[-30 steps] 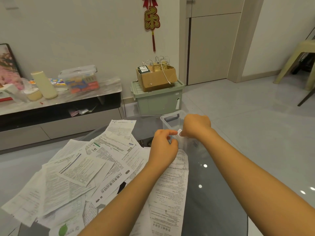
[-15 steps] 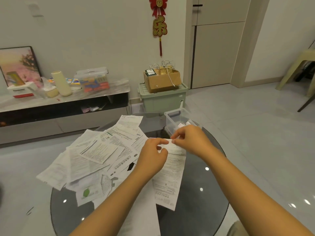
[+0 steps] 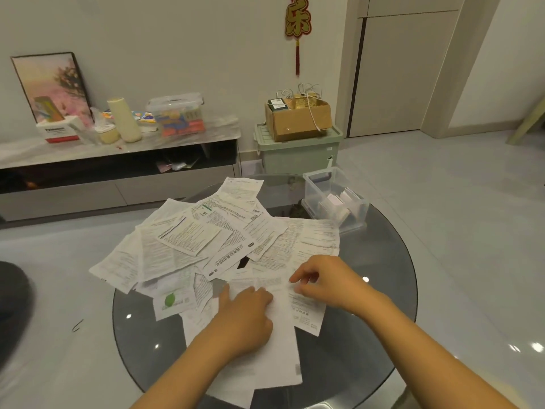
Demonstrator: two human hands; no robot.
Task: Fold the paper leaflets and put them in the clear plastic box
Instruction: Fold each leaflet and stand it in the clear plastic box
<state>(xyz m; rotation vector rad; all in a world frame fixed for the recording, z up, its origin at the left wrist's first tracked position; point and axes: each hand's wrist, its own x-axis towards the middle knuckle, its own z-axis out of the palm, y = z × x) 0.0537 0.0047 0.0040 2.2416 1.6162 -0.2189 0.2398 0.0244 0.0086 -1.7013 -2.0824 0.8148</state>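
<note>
Leaflets: the loose pile of leaflets is spread over the left and middle of your round glass table, sheets overlapping.
Top sheet: a long white leaflet lies nearest you, under both hands.
Left hand: your left hand rests on that sheet, fingers curled down against the paper; whether it pinches it, you cannot tell.
Right hand: your right hand pinches a paper edge between thumb and fingertips, it seems.
Clear plastic box: the clear plastic box stands at the table's far right edge, folded leaflets inside.
Beyond: a green storage bin carries a cardboard box.
</note>
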